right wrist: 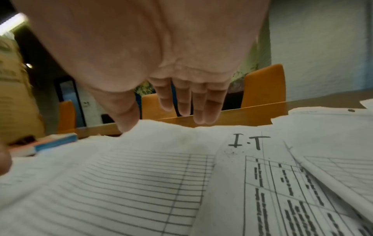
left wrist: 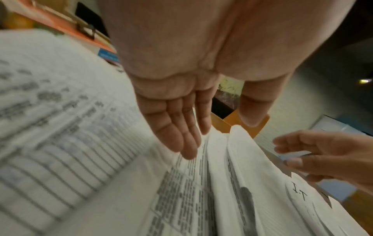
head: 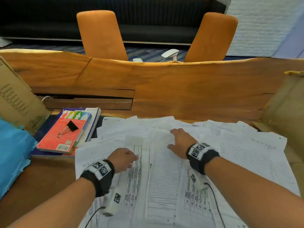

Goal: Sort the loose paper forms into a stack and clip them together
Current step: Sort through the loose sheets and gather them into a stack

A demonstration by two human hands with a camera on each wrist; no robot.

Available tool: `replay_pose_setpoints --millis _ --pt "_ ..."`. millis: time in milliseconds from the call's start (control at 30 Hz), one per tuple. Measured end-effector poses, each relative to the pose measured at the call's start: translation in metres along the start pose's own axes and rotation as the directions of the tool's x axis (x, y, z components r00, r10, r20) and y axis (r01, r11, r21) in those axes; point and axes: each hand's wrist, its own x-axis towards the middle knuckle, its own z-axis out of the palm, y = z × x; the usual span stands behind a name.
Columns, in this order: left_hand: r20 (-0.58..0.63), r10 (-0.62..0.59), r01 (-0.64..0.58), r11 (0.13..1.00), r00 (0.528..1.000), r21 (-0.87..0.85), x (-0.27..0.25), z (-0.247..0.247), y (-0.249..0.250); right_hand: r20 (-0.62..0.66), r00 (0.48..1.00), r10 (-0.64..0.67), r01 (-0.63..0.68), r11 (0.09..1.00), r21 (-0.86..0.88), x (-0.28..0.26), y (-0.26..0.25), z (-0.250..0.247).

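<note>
Loose white paper forms (head: 256,155) lie spread and overlapping across the near half of the wooden table (head: 181,89). A lined form (head: 164,175) (right wrist: 131,183) lies on top in the middle. My right hand (head: 172,139) (right wrist: 163,123) is over its far end with straight fingers, its thumb touching the far edge. My left hand (head: 130,157) (left wrist: 218,135) rests its straight fingertips on a printed table form (head: 134,178) (left wrist: 181,191) just left of it. A black binder clip (head: 70,127) lies on a red book (head: 62,137) at the left, apart from both hands.
The red book tops a small stack of books. A cardboard box (head: 14,99) and blue plastic (head: 13,153) stand at the left, and more cardboard (head: 286,102) at the right. Two orange chairs (head: 102,35) are behind the table. A sheet marked "I.T" (right wrist: 250,142) lies under the lined form.
</note>
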Motion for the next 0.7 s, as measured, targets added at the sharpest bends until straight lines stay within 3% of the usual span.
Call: replay_pose_setpoints --millis 200,267,367,433,533,700 --pt "-0.003 -0.069 0.067 0.985 0.998 -0.158 0.025 0.037 0.006 0.083 0.994 0.070 -0.058 0.989 -0.133 0.014 -0.003 0.018" --pt "-0.015 -0.075 0.071 0.981 0.997 -0.180 0.026 0.046 0.008 0.050 0.998 0.029 -0.021 0.988 -0.150 0.013 0.000 0.022" --pt "0.036 -0.091 0.097 0.967 0.995 -0.236 0.034 0.054 0.007 -0.024 1.000 0.019 -0.020 0.999 -0.044 0.016 0.008 0.020" --pt "0.052 -0.054 0.066 0.967 0.997 -0.246 0.036 0.058 0.011 -0.018 0.998 0.057 -0.057 0.998 0.017 0.017 0.011 0.014" --pt "0.027 0.034 -0.027 0.970 0.999 -0.240 0.025 0.060 0.018 0.038 0.996 0.084 -0.082 0.995 -0.051 0.014 0.012 0.003" --pt "-0.132 0.141 -0.175 0.940 0.981 -0.293 0.003 0.041 0.018 -0.050 0.988 -0.146 0.144 0.989 -0.039 0.003 0.008 -0.008"
